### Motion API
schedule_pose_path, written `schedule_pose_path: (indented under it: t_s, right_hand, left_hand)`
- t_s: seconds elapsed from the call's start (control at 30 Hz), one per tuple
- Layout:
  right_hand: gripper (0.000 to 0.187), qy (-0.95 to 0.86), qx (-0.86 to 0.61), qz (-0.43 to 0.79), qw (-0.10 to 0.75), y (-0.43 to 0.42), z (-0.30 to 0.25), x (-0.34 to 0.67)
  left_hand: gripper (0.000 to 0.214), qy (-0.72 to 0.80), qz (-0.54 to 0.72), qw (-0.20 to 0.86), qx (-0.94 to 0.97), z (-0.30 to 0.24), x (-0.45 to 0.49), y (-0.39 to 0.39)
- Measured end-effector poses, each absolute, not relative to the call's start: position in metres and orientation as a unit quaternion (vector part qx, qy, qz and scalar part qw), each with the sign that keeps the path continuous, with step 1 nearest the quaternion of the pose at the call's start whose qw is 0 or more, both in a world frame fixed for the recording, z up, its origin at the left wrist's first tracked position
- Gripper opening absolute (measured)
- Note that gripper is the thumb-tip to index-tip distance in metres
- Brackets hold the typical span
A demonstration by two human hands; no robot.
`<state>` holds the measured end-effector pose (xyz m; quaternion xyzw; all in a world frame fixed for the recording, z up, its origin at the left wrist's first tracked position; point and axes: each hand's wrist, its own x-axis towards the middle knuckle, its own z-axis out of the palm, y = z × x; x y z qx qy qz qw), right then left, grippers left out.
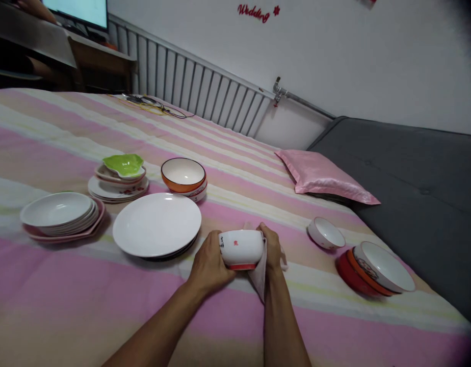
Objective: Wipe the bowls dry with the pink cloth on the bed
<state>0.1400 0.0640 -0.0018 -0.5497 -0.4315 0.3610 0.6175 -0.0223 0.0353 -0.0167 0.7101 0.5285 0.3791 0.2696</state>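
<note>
Between my two hands is a white bowl with a red foot, dark characters and a small red mark, tipped so its side faces me. My left hand grips its left side. My right hand holds the right side with a pale pinkish cloth that hangs below the fingers and shows behind the bowl. Just left of the bowl lies a stack of large white plates. The bowl's inside and some fingertips are hidden.
Left are stacked shallow dishes, small plates under a green leaf-shaped dish, and stacked bowls. Right are a small bowl, nested bowls and a pink pillow. Cables lie at the back; a person's arm shows far left.
</note>
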Motion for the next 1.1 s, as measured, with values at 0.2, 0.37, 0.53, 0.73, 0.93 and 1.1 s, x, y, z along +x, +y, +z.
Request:
schedule_pose_path:
  t_s: [0.2, 0.37, 0.53, 0.73, 0.93, 1.1]
  right_hand:
    - [0.044, -0.542, -0.557, 0.283, 0.562, 0.053, 0.012, 0.130]
    - [0.046, -0.621, -0.599, 0.153, 0.481, 0.042, 0.025, 0.113]
    - [0.042, -0.694, -0.609, -0.012, 0.384, 0.037, 0.032, 0.096]
    - [0.032, -0.727, -0.598, -0.113, 0.317, 0.036, 0.030, 0.081]
    - [0.037, -0.708, -0.587, 0.000, 0.394, 0.041, 0.028, 0.097]
    - [0.038, -0.650, -0.543, 0.154, 0.509, 0.051, 0.018, 0.115]
  left_hand:
    - [0.044, 0.488, 0.406, 0.159, 0.756, -0.015, -0.023, 0.035]
    - [0.042, 0.481, 0.399, 0.124, 0.770, -0.012, -0.023, 0.032]
    - [0.039, 0.489, 0.381, 0.129, 0.774, -0.013, -0.023, 0.030]
    - [0.028, 0.477, 0.381, 0.132, 0.781, -0.016, -0.022, 0.034]
    - [0.033, 0.499, 0.367, 0.145, 0.771, -0.009, -0.020, 0.033]
    - [0.038, 0.509, 0.380, 0.154, 0.757, -0.008, -0.020, 0.033]
